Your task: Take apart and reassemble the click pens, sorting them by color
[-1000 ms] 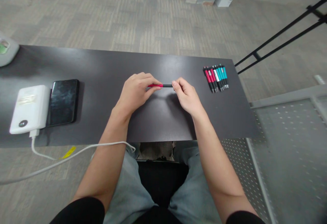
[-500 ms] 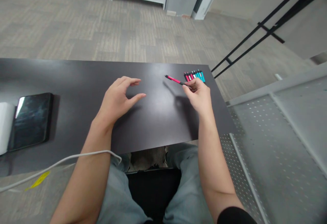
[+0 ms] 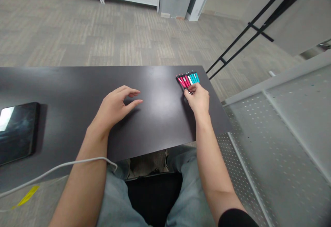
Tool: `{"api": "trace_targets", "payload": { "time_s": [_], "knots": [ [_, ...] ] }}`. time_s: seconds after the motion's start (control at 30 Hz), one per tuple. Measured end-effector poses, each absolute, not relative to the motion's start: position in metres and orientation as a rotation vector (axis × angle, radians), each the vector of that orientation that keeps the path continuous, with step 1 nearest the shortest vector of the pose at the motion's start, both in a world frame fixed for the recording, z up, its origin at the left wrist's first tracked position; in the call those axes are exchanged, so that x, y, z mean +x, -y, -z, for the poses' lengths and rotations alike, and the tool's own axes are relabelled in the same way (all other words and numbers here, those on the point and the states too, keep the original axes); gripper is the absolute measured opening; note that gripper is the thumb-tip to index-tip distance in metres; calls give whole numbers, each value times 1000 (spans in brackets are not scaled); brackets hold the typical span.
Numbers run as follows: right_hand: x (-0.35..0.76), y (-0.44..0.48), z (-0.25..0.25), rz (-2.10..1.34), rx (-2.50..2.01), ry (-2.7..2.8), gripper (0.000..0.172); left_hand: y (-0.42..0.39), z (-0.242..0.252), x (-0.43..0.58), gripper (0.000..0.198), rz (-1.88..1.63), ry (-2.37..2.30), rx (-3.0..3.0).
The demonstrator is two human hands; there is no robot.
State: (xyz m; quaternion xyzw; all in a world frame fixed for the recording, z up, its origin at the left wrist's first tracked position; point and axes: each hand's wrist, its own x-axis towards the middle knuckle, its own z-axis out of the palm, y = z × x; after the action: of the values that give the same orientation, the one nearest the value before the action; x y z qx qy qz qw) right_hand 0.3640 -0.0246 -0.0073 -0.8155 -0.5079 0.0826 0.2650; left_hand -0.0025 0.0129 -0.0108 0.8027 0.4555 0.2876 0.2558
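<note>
Pen (image 3: pixel 182 82), one red, is pinched in the right hand (image 3: pixel 199 99) while the left hand (image 3: pixel 115 108) gapes.

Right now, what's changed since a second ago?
The left hand has let go of the red pen; the right hand has carried it rightward to the left end of the pen row and still holds it. The pen row and black device stayed put.
</note>
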Motion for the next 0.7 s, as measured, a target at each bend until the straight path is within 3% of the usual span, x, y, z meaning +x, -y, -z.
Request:
{"api": "trace_targets", "payload": {
  "time_s": [0.27, 0.5, 0.63, 0.7],
  "knots": [
    [370, 22, 18, -226, -2059, 1361, 28, -15, 22, -5, 47, -839, -1199, 2214],
    [370, 20, 14, -286, -2072, 1335, 26, -15, 23, -5, 46, -839, -1192, 2207],
    [346, 38, -17, -455, -1576, 1533, 17, -15, 19, -5, 36, -823, -1179, 2195],
    [318, 66, -44, -560, -1278, 1624, 23, -15, 17, -5, 32, -802, -1179, 2185]
  ]
}}
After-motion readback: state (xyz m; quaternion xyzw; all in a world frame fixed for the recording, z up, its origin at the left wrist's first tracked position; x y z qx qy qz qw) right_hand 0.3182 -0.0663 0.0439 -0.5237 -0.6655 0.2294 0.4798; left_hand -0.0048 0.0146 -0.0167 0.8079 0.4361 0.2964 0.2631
